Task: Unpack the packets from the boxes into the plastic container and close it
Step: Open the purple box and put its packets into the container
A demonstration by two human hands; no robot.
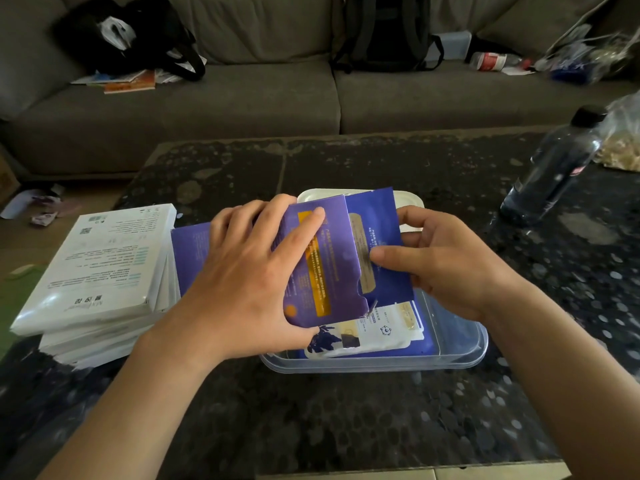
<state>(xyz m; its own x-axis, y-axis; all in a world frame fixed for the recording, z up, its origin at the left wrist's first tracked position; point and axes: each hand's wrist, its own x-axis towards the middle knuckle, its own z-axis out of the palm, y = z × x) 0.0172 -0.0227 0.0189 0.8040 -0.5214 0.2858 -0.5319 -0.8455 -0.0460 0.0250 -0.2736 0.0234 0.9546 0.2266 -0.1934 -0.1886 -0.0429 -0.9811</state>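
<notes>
My left hand [249, 271] grips an open purple box [322, 271] with an orange label, held above the clear plastic container [464, 344]. My right hand [443, 258] pinches blue-purple packets [377, 220] that stick out of the box's open side. Inside the container lie a white packet [374, 332] and blue packets beneath it. A white lid [410, 199] lies behind the container, partly hidden by the packets. A stack of white boxes [100, 268] sits to the left of the container, and a purple box [188, 258] leans against it behind my left hand.
A dark plastic bottle [554, 168] stands at the right of the dark stone table [346, 420], with a clear bag [620, 143] of pale contents beside it. A grey sofa [242, 105] with bags and clutter runs behind the table.
</notes>
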